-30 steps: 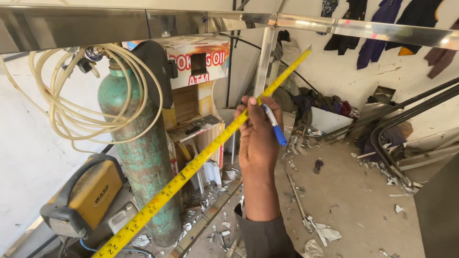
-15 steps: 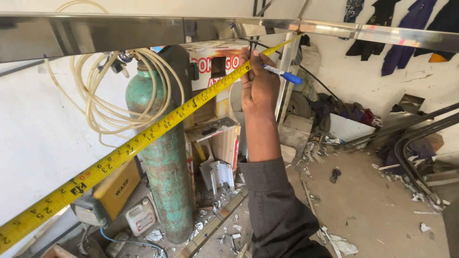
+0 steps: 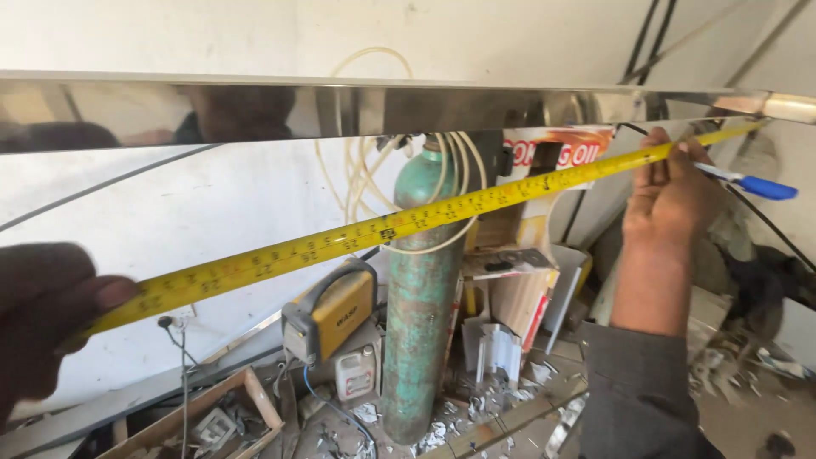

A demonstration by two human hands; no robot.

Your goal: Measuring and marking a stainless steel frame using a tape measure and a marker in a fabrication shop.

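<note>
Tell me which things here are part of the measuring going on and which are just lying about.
In use:
left hand
right hand
yellow tape measure
blue pen
shiny steel bar

Lying about:
green gas cylinder
coiled hose
yellow welder
wooden crate
cardboard box

Above your hands the long polished steel bar [image 3: 408, 110] closes off the way up, and the stretched yellow measuring tape [image 3: 408, 223] crosses just beneath it, leaving you only a narrow wedge that widens leftward. Below the tape, the tall green gas cylinder [image 3: 421, 297] with its coiled cream hose [image 3: 365, 183] stands in the middle; the yellow welding machine [image 3: 333, 319] sits to its left, and the open cardboard box [image 3: 518, 280] crowds its right.
</note>
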